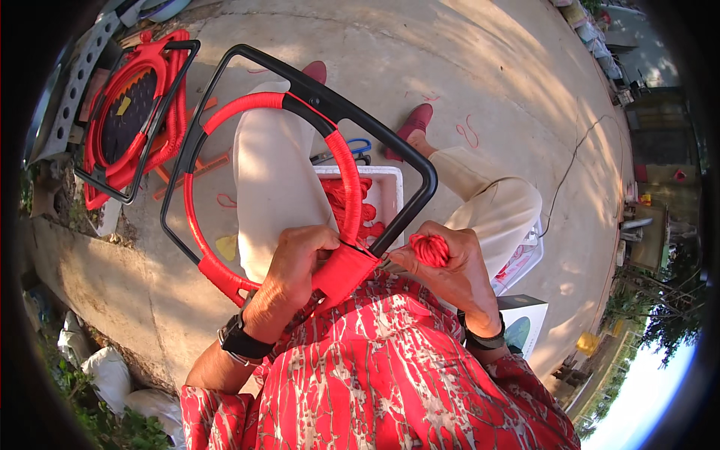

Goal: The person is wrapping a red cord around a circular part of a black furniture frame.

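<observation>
Black frame (346, 109) with a red-wrapped ring (348, 169) is standing over the seated person's legs, its near end resting close to the waist. A wide red band (347, 274) is covering the join there.

Left hand (300, 262): fingers are curling tight, gripping the ring and band at their left edge. Right hand (452, 262): clenching a bundle of red cord (430, 250), thumb and forefinger reaching in just beside the frame's near corner.

Markings: a white carton (535, 315), right of the shirt, is showing a dark green oval print; the small marks beside it are staying too fine to read.

Beyond the near knee, a white box (388, 175) is holding more red cord; blue-handled scissors (361, 144) are lying just past it. Far left, more red-wrapped frames (180, 112) are leaning together.
</observation>
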The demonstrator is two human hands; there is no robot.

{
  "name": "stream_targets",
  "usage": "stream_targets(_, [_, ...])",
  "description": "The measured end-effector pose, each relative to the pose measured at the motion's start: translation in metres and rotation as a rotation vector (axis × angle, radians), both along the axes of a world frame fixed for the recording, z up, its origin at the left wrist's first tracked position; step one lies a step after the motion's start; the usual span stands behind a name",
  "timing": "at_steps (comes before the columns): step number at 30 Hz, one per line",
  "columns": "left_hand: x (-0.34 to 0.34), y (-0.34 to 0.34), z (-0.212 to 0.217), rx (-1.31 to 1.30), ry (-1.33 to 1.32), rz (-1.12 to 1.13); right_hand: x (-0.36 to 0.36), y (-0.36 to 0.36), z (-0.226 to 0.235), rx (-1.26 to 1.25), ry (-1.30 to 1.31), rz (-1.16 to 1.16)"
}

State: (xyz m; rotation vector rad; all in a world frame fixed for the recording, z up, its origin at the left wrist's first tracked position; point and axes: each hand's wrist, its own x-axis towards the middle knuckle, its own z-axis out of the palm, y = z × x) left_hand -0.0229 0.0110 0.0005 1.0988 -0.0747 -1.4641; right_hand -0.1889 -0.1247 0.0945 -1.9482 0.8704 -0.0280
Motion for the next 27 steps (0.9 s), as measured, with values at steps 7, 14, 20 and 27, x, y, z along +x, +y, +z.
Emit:
stream_targets(7, [0.001,-0.013,0.008,0.049,0.101,0.076,0.030,0.009,-0.011,-0.513,-0.132,0.231])
stream_targets(14, [-0.003,-0.015,0.005,0.117,0.182,0.114,0.035,0.014,-0.012,-0.589,-0.046,0.316])
stream_targets(20, [-0.004,-0.014,0.002,0.098,0.199,0.106,0.033,0.018,-0.017,-0.591,0.022,0.301])
stream_targets(27, [-0.002,-0.012,-0.003,0.020,0.160,0.068,0.034,0.020,-0.016,-0.550,-0.045,0.318])
